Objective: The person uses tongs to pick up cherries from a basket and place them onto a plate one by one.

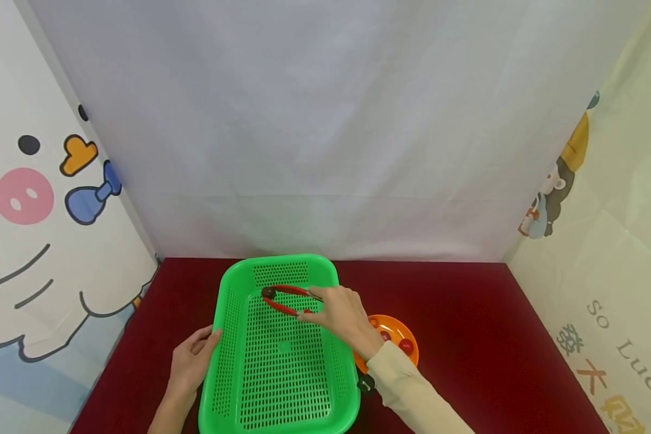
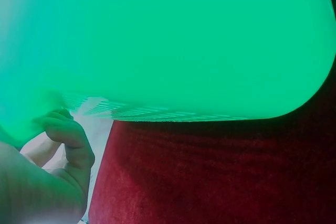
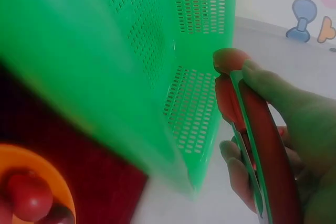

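Note:
My right hand (image 1: 340,316) grips a pair of red tongs (image 1: 285,309) over the far half of a green plastic basket (image 1: 349,416). Between the tong tips is a small, dark, round fruit-like piece (image 1: 268,293); its exact kind I cannot tell. In the right wrist view, thumb and fingers press on both sides of the tongs (image 3: 268,150). At the basket's left side, my left hand (image 1: 191,361) holds the rim, thumb at the edge. The left wrist view has its fingers (image 2: 65,129) curled at the basket wall (image 2: 184,45).
An orange plate (image 1: 396,323) with several red round fruits (image 1: 405,346) stands right of the basket, partly behind my right forearm. A small black object (image 1: 366,383) lies by the basket's right edge. Dark red cloth (image 1: 466,337) covers the table; fabric walls (image 1: 325,132) enclose it.

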A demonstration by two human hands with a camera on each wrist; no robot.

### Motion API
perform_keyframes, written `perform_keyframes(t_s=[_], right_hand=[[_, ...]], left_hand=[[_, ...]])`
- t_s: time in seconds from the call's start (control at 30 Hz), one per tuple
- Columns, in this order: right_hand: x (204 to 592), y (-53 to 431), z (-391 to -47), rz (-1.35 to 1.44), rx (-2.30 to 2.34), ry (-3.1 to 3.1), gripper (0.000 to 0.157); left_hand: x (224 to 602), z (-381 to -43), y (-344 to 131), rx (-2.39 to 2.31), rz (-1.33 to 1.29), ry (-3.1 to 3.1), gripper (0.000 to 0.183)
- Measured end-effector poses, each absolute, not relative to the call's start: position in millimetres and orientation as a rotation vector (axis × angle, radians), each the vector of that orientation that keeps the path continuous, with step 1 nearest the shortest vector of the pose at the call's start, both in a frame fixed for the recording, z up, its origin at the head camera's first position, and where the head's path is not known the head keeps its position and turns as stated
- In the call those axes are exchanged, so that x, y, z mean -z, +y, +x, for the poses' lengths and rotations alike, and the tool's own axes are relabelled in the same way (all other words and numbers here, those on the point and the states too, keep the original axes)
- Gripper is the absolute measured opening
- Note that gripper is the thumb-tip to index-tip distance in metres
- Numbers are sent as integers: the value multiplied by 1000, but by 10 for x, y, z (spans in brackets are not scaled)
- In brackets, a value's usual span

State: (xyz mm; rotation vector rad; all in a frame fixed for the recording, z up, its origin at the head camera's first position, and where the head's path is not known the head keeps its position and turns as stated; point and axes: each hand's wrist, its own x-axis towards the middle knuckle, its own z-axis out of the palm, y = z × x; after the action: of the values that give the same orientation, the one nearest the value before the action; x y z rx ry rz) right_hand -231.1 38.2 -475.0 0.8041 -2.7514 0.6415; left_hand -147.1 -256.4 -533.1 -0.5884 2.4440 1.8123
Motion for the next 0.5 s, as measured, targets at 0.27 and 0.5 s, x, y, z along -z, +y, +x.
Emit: perform_keyframes(t_s=[0.27, 0.5], right_hand=[[4758, 527, -2228, 815, -696, -2666, 49], [4782, 634, -2173, 802, -754, -2611, 50]], left_hand=[[5319, -1457, -2571, -1814, -593, 2440, 63], [5322, -1457, -2577, -1811, -594, 2435, 63]])
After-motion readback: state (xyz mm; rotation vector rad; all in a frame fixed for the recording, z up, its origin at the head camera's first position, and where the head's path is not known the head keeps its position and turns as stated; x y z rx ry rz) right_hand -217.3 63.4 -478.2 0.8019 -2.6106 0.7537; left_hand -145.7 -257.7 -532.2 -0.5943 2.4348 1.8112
